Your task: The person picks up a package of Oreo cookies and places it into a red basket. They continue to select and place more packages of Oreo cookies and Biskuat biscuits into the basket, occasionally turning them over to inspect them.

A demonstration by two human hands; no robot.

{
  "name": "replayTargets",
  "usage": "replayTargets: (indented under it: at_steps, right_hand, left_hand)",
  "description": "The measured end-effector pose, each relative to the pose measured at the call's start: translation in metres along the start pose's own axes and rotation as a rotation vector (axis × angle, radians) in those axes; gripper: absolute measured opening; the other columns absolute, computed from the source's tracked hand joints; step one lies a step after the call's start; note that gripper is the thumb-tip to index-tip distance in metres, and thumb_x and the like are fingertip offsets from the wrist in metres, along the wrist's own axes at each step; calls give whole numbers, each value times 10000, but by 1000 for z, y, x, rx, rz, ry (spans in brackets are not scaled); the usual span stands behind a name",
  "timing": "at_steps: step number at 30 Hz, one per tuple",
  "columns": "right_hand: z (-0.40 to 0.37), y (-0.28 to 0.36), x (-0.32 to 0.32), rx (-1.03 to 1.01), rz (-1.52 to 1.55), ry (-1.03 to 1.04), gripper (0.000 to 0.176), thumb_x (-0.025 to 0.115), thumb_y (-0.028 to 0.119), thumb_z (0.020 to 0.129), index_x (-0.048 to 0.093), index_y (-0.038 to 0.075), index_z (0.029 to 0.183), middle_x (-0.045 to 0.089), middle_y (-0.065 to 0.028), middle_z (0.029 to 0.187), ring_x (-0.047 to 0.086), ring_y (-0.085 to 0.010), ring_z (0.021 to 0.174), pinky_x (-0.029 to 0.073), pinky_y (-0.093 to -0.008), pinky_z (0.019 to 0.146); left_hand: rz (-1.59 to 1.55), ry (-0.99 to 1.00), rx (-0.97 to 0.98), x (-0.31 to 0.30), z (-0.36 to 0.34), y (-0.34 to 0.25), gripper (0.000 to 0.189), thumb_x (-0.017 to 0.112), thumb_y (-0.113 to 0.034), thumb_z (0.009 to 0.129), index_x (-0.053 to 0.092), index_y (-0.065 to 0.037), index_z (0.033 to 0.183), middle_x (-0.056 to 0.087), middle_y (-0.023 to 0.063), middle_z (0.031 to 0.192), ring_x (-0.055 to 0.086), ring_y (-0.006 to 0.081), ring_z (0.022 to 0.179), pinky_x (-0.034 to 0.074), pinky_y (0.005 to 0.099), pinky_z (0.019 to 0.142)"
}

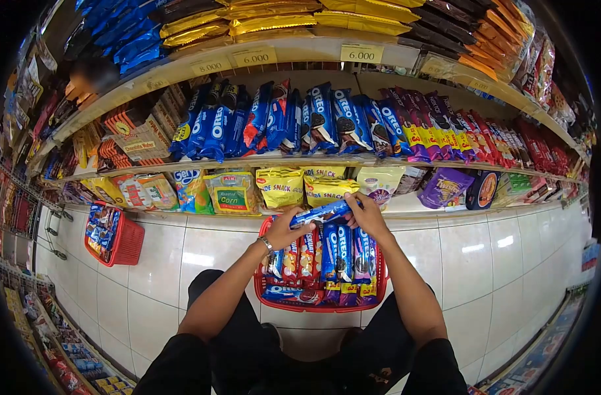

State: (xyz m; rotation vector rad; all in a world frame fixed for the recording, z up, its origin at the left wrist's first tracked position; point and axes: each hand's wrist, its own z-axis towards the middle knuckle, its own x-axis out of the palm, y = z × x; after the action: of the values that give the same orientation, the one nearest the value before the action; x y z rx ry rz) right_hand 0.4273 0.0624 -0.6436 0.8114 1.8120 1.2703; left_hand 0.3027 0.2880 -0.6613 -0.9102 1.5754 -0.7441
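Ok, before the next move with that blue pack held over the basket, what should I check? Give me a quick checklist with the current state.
1. Grip: left hand and right hand each hold an end of the blue pack: ok.
2. Pack held above the red basket, clear of its contents: ok.
3. Wrapper intact: cannot tell, too small.
4. Packs in the basket stand upright in rows: ok.
5. Free slot in the Oreo row on the shelf: cannot tell, it looks tightly filled.
6. Second basket sits off to the left, apart from the arms: ok.
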Motion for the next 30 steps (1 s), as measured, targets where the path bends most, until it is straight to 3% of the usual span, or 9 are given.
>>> replayTargets:
  at_steps: [4, 6, 10, 14, 22, 24, 25, 28, 30]
  right_hand:
    - [-1, 6, -3, -106, 37, 5, 432, 572, 404, 953, 609, -21, 886, 595, -63, 612, 577, -110, 511, 460, -242, 465]
    - [0, 5, -2, -161, -3, -35, 438, 582, 393, 950, 601, -27, 828, 562, -58, 586, 524, -103, 499, 412, -260, 463]
    - [6, -5, -3, -308, -162, -129, 478, 604, 361, 939, 553, -48, 697, 436, -54, 524, 349, -112, 501, 278, -329, 485]
    - [4, -6, -3, -327, -181, -158, 477, 598, 348, 941, 536, -56, 693, 384, -66, 522, 307, -130, 525, 263, -351, 495]
    - [2, -3, 4, -374, -225, -216, 386, 558, 286, 961, 596, -63, 801, 442, -134, 537, 366, -169, 510, 321, -371, 508]
    - [1, 0, 6, -384, -235, -209, 352, 554, 272, 962, 609, -57, 852, 483, -142, 565, 396, -179, 512, 344, -367, 517]
    - [0, 3, 7, -395, -247, -201, 324, 549, 259, 964, 622, -51, 903, 524, -151, 593, 426, -190, 514, 367, -363, 526]
    - [-9, 12, 23, -466, -145, -223, 297, 546, 246, 965, 627, -34, 1022, 567, -132, 624, 504, -210, 531, 416, -351, 554]
    - [-21, 24, 27, -406, -170, -160, 324, 555, 248, 962, 606, -24, 1130, 599, -129, 716, 581, -229, 622, 463, -338, 621]
  left_hand:
    - [-172, -95, 43, -1, 6, 6, 559, 615, -499, 901, 557, -42, 1217, 632, 96, 961, 635, 143, 808, 501, 286, 691]
    - [-594, -94, -33, 2, 10, 5, 475, 537, -458, 960, 592, -22, 1139, 660, 106, 903, 662, 134, 736, 520, 256, 628]
    - [-550, -40, -105, -4, 9, 1, 455, 477, -443, 990, 601, -13, 1070, 673, 108, 791, 672, 144, 650, 526, 241, 573]
    - [-527, -37, -115, -6, 6, -6, 509, 455, -497, 982, 609, -12, 991, 674, 98, 726, 662, 154, 594, 521, 244, 568]
    - [-409, 72, -49, -2, 3, -8, 529, 465, -513, 974, 600, -8, 1053, 656, 68, 730, 661, 135, 632, 514, 243, 579]
    - [-363, 163, -79, 0, -2, -19, 462, 451, -459, 997, 560, -34, 1144, 671, 65, 824, 665, 120, 720, 521, 250, 667]
    - [-418, 245, -76, 3, 2, -10, 441, 515, -377, 989, 479, -29, 1258, 672, 89, 960, 677, 141, 816, 534, 269, 742]
    - [-558, 346, -8, 9, 2, -6, 458, 609, -268, 953, 441, -22, 1302, 665, 103, 1032, 676, 155, 890, 542, 287, 789]
    - [-495, 327, 20, 11, 2, -7, 486, 667, -197, 915, 430, -16, 1299, 667, 107, 1051, 674, 159, 907, 544, 297, 822]
